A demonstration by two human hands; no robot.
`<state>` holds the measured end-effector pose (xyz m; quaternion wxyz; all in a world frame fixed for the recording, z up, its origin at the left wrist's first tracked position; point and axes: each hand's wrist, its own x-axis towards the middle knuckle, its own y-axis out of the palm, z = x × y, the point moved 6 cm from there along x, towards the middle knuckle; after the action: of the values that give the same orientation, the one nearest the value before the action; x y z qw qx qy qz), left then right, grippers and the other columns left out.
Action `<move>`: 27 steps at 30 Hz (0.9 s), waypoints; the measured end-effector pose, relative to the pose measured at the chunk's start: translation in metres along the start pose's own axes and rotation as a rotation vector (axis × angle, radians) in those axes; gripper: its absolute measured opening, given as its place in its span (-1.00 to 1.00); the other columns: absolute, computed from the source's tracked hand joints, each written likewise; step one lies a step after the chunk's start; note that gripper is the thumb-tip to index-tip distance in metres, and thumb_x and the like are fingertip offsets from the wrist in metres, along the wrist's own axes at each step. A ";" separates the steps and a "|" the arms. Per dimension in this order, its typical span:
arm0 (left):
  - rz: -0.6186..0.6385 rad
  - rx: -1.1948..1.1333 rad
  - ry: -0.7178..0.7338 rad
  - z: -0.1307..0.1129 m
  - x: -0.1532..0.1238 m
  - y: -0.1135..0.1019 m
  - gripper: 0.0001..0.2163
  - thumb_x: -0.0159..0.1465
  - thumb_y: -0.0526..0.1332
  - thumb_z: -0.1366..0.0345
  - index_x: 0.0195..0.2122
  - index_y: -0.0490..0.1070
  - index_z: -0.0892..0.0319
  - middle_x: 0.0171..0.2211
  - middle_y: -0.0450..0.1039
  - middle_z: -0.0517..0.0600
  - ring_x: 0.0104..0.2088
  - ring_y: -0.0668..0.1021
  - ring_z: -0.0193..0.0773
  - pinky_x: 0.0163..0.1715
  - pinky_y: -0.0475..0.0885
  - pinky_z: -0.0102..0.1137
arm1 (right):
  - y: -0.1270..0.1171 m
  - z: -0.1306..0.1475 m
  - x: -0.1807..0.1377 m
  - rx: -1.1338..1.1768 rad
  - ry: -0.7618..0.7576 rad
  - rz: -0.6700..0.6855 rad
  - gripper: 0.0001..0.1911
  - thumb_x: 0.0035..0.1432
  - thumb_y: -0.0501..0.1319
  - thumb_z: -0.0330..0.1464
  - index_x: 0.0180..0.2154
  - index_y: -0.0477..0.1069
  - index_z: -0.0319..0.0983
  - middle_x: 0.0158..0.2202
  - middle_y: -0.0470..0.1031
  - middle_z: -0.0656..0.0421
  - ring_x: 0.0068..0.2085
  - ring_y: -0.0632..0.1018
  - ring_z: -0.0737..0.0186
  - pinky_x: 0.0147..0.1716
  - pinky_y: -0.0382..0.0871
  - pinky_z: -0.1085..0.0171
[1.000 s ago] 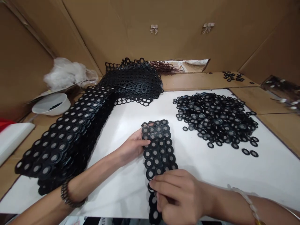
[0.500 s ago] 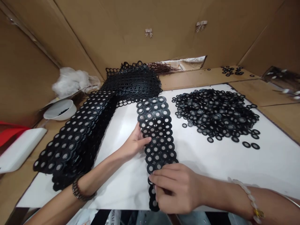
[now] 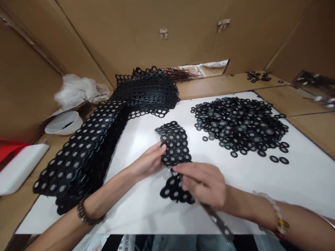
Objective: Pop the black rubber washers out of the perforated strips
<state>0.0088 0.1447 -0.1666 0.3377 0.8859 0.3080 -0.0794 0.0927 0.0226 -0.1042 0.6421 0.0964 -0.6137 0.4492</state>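
A short strip of linked black discs with pale centres (image 3: 175,148) lies folded and bent over the white board. My left hand (image 3: 150,158) pinches its left edge, thumb on top. Over the strip's near part, my right hand (image 3: 205,183) has its fingers closed on the edge, above a lower flap of discs (image 3: 175,191). A narrow, dark, spotted piece (image 3: 217,221) slants down from beneath my right palm, blurred; I cannot tell whether it belongs to the strip. To the left lies a long folded band of the same discs (image 3: 83,139).
A heap of loose black rings (image 3: 238,125) covers the right of the white board (image 3: 248,195). Behind stands a pile of ring netting (image 3: 149,90). At left are a white bowl (image 3: 64,122), clear plastic (image 3: 81,90) and a white roll (image 3: 23,169). Cardboard walls (image 3: 131,31) enclose the table.
The long flat strip has been folded shorter, its far end drawn nearer. My right hand has moved up and away from the board's front edge. My left hand keeps its hold.
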 end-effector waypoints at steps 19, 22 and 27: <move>0.094 0.632 0.126 0.006 -0.017 0.021 -0.79 0.20 0.21 0.34 -0.13 0.45 0.20 -0.32 0.54 0.01 -0.30 0.53 -0.24 -0.33 0.38 -0.42 | -0.003 -0.037 0.008 0.011 0.212 0.032 -0.87 0.14 0.11 -0.57 -0.42 0.30 -0.26 -0.29 0.47 0.04 -0.29 0.47 0.23 -0.36 0.45 0.24; 0.061 0.505 0.132 0.002 -0.015 0.019 -0.71 0.17 0.25 0.33 -0.07 0.41 0.22 -0.32 0.56 0.03 -0.31 0.56 -0.23 -0.31 0.42 -0.42 | -0.016 -0.033 0.012 -0.058 0.222 -0.073 -0.89 0.13 0.12 -0.54 -0.39 0.31 -0.23 -0.34 0.41 0.09 -0.32 0.44 0.24 -0.24 0.42 0.13; -0.268 0.456 0.392 -0.049 -0.004 0.002 -0.63 0.09 0.33 0.33 -0.07 0.39 0.24 -0.43 0.56 -0.03 -0.41 0.58 -0.27 -0.31 0.46 -0.42 | -0.027 -0.028 0.010 -0.139 0.191 -0.162 -0.86 0.12 0.11 -0.56 -0.35 0.30 -0.21 -0.33 0.34 0.14 -0.31 0.43 0.24 -0.06 0.25 -0.06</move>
<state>0.0037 0.1735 -0.1269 0.0517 0.8886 0.4554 -0.0181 0.1299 0.0309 -0.0901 0.7368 0.0577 -0.5697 0.3595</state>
